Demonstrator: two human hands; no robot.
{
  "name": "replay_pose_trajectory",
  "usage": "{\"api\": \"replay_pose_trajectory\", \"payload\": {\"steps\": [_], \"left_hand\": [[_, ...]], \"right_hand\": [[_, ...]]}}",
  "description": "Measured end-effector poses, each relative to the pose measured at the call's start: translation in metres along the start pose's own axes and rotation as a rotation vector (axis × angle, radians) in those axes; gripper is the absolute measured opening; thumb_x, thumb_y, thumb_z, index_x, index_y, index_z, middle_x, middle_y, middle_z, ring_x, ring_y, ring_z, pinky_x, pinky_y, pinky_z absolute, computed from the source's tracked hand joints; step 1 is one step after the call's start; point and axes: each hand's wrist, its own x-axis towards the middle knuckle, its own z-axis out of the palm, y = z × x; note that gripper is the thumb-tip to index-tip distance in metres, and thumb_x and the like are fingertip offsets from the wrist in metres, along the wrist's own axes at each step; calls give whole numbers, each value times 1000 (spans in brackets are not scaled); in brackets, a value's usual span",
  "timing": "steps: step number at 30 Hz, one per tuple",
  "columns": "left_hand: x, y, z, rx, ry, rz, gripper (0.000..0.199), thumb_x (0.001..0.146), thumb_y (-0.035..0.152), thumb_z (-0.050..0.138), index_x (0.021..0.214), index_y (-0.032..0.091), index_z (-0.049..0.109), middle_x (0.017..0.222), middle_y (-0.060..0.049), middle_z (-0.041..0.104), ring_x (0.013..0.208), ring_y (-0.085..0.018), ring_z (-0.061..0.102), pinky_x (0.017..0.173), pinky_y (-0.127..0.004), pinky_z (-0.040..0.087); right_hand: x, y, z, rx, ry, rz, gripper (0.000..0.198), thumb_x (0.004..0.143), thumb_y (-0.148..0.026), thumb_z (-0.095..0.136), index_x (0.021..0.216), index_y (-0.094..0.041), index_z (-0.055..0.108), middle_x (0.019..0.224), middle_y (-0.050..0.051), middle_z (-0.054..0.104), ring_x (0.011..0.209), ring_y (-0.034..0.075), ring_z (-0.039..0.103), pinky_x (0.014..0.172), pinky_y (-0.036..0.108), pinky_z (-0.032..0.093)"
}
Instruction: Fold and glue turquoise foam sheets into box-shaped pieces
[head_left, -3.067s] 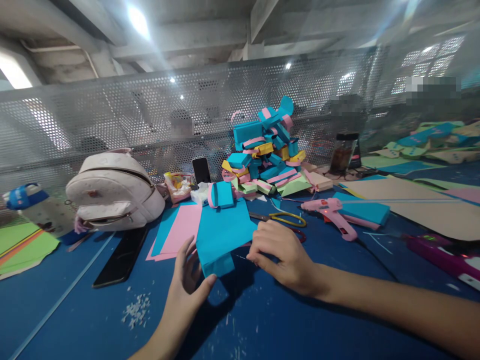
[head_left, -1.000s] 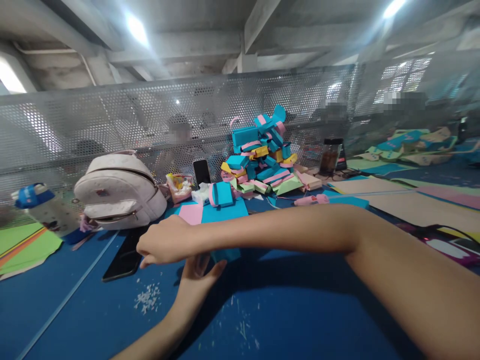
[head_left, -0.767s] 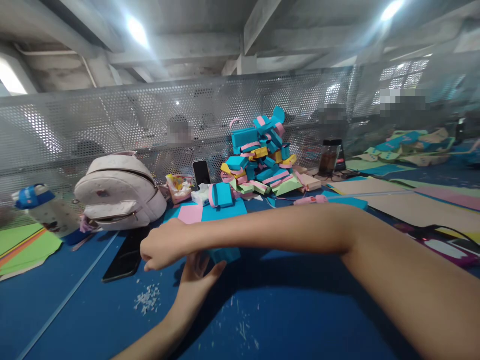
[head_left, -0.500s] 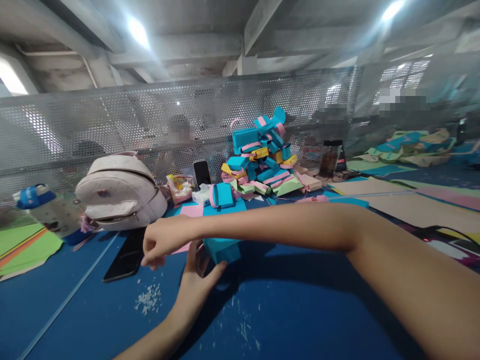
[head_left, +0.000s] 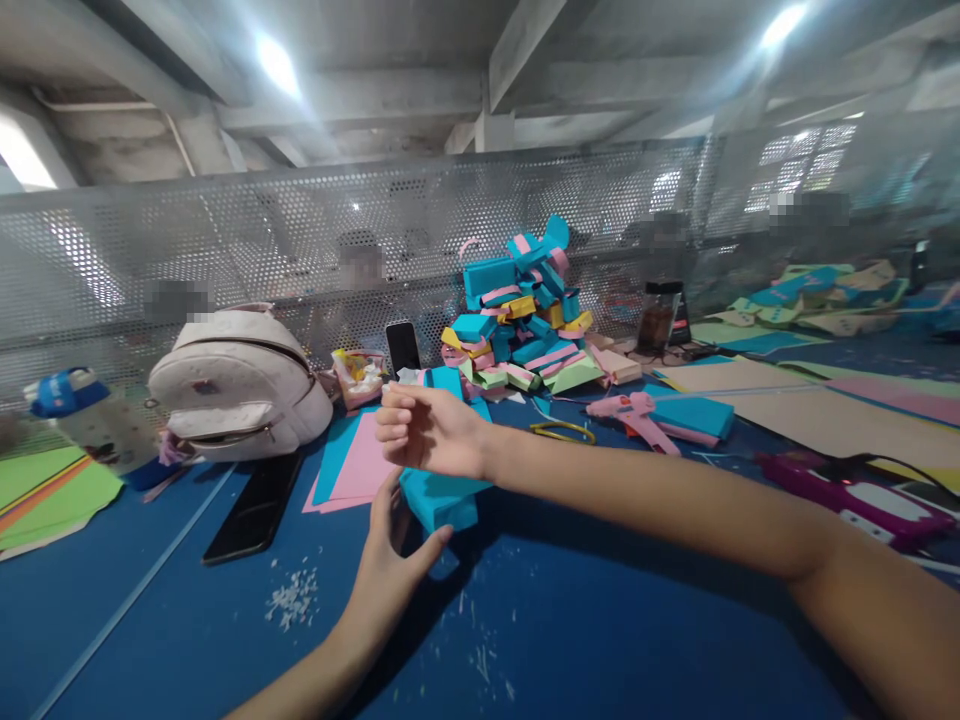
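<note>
A folded blue paper box (head_left: 441,505) rests on the blue table. My left hand (head_left: 394,545) grips its near left side, thumb at the front and fingers behind. My right hand (head_left: 431,430) hovers just above the box, palm side partly showing and fingers curled together; I see nothing in it. Behind it, another blue paper piece (head_left: 444,380) is partly covered by the hand. Pink paper sheets (head_left: 356,465) and a blue sheet (head_left: 334,455) lie left of the box.
A big pile of folded paper boxes (head_left: 517,310) stands at the back. To the right lie a pink glue gun (head_left: 634,412), yellow-handled scissors (head_left: 566,432) and a purple device (head_left: 847,495). A phone (head_left: 251,510), white backpack (head_left: 240,385) and bottle (head_left: 97,425) are left, near paper scraps (head_left: 294,598).
My right hand has swung from the left to above the blue box. The glue gun and the sheets left of the box now show more. My left hand keeps its place on the box.
</note>
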Motion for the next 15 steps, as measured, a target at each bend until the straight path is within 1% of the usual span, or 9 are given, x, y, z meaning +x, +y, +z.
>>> {"api": "replay_pose_trajectory", "payload": {"steps": [3,6,8,11,13,15], "left_hand": [[0,2,0,52,-30,26,76,74,36,73,138,25,35,148,-11,39,137,-28,37,113,-41,31],[-1,1,-1,165,-55,42,75,77,35,70,141,25,33,150,-11,36,139,-28,32,115,-44,25],[-3,1,-1,224,-41,38,75,77,33,69,143,25,32,151,-11,34,141,-28,28,117,-46,20],[-6,6,-1,302,18,45,80,74,30,72,144,27,33,153,-9,32,143,-31,21,118,-48,14],[-8,14,-1,402,20,135,83,74,26,72,145,30,31,155,-7,28,144,-32,18,117,-50,14],[-9,25,1,544,1,312,84,76,24,70,147,32,25,156,-7,23,145,-31,15,117,-52,16]], "right_hand": [[-8,-1,-8,19,39,-54,38,99,-24,34,61,-18,35,57,-5,32,51,8,35,50,16,36],[-13,-2,-15,-57,111,-116,38,98,-24,34,60,-18,35,58,-5,32,50,8,34,49,15,36],[-14,-2,-21,-123,174,-165,38,98,-23,33,60,-18,35,57,-5,32,49,8,34,49,16,36],[-13,-2,-32,-181,238,-226,36,96,-22,34,59,-19,34,56,-5,32,49,9,34,50,18,38],[-10,-2,-38,-231,279,-271,35,94,-22,35,59,-20,34,56,-5,32,49,9,34,50,18,39],[-6,-1,-44,-297,325,-320,34,93,-24,35,59,-20,33,55,-6,31,48,9,34,50,18,39]]}}
